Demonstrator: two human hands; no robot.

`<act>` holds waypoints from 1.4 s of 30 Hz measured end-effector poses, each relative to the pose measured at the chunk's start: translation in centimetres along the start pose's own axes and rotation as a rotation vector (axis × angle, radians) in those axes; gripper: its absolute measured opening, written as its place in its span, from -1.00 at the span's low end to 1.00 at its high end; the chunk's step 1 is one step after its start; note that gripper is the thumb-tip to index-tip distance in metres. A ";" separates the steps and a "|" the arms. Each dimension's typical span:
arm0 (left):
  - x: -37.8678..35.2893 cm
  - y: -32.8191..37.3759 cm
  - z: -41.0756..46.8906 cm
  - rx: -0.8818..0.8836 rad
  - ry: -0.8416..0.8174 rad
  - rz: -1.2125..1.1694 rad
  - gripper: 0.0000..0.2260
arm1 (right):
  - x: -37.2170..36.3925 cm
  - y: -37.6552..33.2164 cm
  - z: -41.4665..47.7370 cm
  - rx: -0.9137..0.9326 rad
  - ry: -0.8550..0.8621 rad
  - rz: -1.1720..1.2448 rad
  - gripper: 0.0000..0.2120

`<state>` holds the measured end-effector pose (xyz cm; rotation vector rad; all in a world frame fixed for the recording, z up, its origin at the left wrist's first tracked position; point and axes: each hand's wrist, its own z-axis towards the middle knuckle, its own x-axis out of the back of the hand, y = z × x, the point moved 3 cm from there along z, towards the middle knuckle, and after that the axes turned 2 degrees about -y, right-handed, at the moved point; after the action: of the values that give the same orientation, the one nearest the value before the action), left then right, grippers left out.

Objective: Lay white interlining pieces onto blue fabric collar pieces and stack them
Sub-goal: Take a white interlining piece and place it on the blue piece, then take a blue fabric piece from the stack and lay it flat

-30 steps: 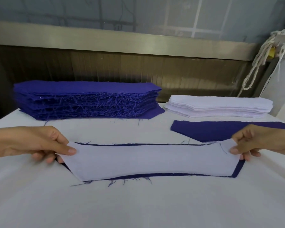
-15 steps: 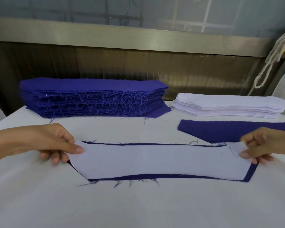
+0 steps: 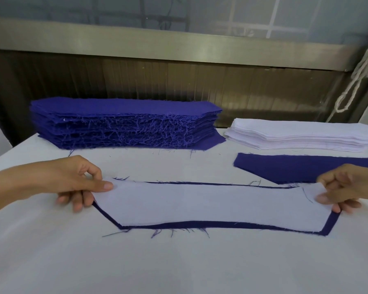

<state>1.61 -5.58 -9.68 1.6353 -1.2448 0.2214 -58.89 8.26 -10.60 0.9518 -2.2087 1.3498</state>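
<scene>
Pinching the two short ends of a white interlining piece (image 3: 210,205), a person's hands hold it over a blue collar piece (image 3: 200,223) lying flat on the white tabletop (image 3: 179,264). The left hand (image 3: 72,183) grips the left end with the thumb on top and the other fingers curled beneath. The right hand (image 3: 348,187) pinches the right end between thumb and fingers, and that end curls up a little off the cloth. Between the hands the interlining rests on the blue piece, which shows as a narrow dark border along the near edge, the right end and the slanted left corner, and as a thinner line along the far edge. Loose blue threads fray out from the near edge.

Farther back on the left sits a tall stack of blue collar pieces (image 3: 123,124) with ragged, thready sides. To its right is a lower stack of white interlining pieces (image 3: 302,134). Just in front of that white stack lies a single blue piece (image 3: 295,166), near the right hand. Behind the tabletop runs a metal rail (image 3: 179,43), and a pale rope (image 3: 357,77) hangs at the far right.
</scene>
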 end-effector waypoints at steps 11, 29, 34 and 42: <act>-0.2 0.1 -0.2 0.008 0.042 0.044 -0.40 | -0.1 0.1 -0.4 -0.002 0.010 0.022 -0.55; -0.6 1.6 -1.5 0.097 0.130 0.167 -0.37 | 0.3 0.6 -1.2 -0.156 0.081 -0.045 -0.54; 0.0 1.3 -2.0 0.154 0.173 0.200 -0.36 | 0.3 0.1 -1.5 -0.150 0.085 -0.065 -0.51; 0.3 1.0 -2.0 0.173 0.171 0.208 -0.33 | -0.1 -0.7 -2.2 -0.104 0.077 -0.065 -0.46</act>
<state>1.75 -4.12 -7.90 1.5934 -1.2911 0.6006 -58.32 9.99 -9.21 0.9098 -2.1490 1.2097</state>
